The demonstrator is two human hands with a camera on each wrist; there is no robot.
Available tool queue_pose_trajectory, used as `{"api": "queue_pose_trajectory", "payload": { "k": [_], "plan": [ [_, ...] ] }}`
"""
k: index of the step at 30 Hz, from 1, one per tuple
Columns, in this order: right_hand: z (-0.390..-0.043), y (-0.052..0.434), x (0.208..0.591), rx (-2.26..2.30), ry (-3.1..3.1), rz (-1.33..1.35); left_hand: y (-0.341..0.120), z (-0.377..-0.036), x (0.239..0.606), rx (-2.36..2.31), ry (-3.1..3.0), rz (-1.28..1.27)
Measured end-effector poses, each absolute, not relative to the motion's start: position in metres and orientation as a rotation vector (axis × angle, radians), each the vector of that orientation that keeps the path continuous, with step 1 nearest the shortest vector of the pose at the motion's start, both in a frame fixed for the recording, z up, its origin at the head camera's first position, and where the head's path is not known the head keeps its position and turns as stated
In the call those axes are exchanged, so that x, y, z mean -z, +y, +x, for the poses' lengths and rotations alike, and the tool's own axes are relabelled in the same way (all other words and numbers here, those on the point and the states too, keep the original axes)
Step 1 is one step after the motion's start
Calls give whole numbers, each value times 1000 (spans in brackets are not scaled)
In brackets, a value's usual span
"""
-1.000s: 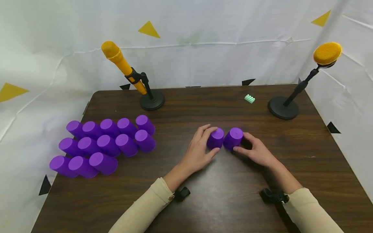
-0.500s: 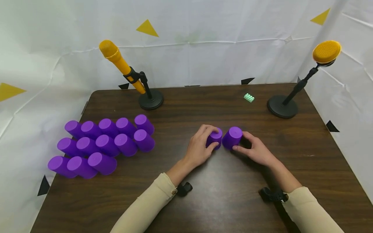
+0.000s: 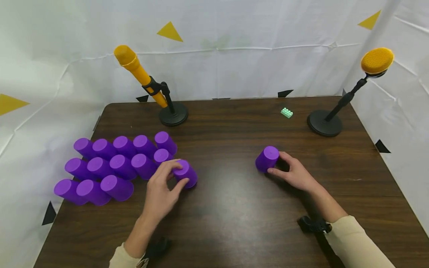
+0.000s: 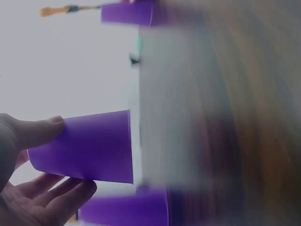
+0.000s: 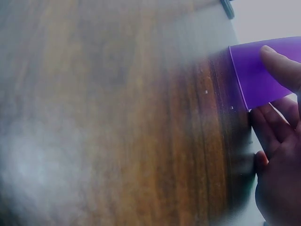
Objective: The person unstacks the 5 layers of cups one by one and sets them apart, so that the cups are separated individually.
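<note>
My left hand (image 3: 164, 193) holds an upside-down purple cup (image 3: 187, 175) between thumb and fingers, just right of the rows of cups. In the left wrist view the thumb lies on one side of this held cup (image 4: 89, 148) and the fingers on the other. Another upside-down purple cup (image 3: 267, 158) stands at the middle right of the table. Around its right side my right hand (image 3: 296, 173) curves, thumb in front and fingers behind. The right wrist view shows that cup (image 5: 256, 70) with its rim down by the tabletop and the thumb against its wall.
Several upside-down purple cups (image 3: 122, 165) stand in three rows at the left of the dark wooden table (image 3: 228, 223). Behind are a yellow microphone (image 3: 135, 69) on a stand, a small mint toy brick (image 3: 286, 112) and a round yellow microphone (image 3: 377, 61).
My left hand has carried its cup leftward from beside the right-hand cup to the edge of the rows. The right hand and its cup have stayed in place.
</note>
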State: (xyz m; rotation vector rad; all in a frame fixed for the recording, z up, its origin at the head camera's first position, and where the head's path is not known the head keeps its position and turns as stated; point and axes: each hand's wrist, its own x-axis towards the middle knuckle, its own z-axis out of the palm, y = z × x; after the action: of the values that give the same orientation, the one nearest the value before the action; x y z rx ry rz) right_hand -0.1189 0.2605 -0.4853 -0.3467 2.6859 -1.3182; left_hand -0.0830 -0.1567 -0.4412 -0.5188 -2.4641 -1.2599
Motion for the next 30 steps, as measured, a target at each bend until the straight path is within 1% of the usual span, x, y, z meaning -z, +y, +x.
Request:
{"api": "queue_pose_trajectory", "payload": {
  "k": [5, 10, 17, 30],
  "plan": [
    [-119, 261, 487, 1340, 2683, -338, -209, -59, 442, 1112, -2476, -311],
    [-117, 261, 484, 1311, 2703, -335, -235, -50, 450, 1030, -2464, -148],
    [-116, 260, 485, 1306, 2687, -322, -243, -47, 456, 991, -2462, -47],
    [-117, 260, 484, 1314, 2701, -354, -245, -48, 463, 988, -2461, 12]
  ]
}}
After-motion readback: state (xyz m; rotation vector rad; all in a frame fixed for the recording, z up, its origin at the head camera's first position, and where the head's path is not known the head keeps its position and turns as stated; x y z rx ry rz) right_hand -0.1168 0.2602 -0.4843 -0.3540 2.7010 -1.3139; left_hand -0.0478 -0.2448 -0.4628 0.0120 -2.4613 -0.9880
